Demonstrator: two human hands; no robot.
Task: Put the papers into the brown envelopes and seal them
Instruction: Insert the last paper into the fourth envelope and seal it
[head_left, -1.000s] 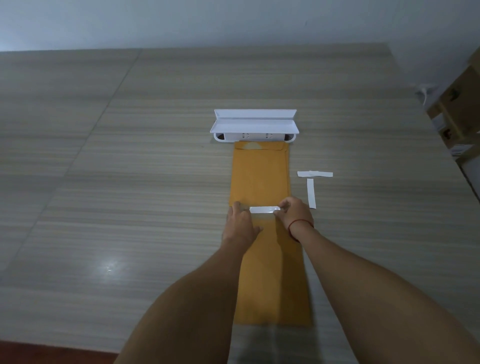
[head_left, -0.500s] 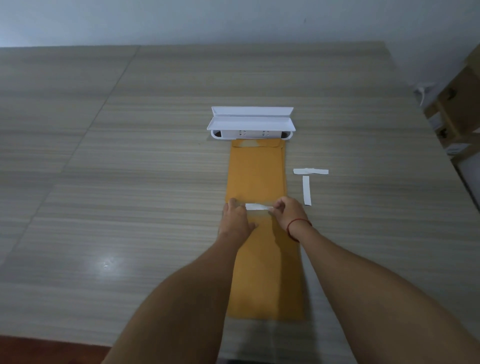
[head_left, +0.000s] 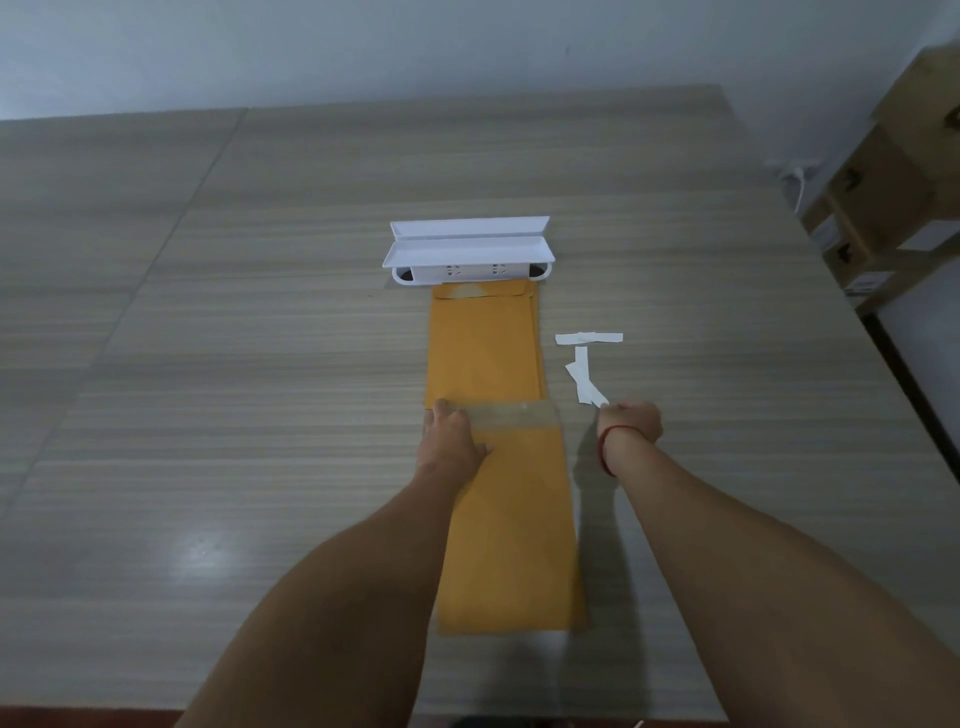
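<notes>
White backing strip (head_left: 597, 397) now peeled off, carried right by right hand (head_left: 631, 422), fingers pinched on it. Left hand (head_left: 451, 434) flat, fingers together, pinning near long brown paper envelope (head_left: 511, 519); adhesive exposed, flap unsealed. Second brown envelope (head_left: 483, 348) beyond, flap apparently folded.

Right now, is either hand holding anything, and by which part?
The right hand pinches a white paper strip by its near end. The left hand only presses flat on the brown envelope near its flap.

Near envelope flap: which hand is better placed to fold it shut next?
Probably left. The left hand already rests on the near envelope beside its exposed adhesive strip. The right hand is off on the table, pinching a white liner strip.
</notes>
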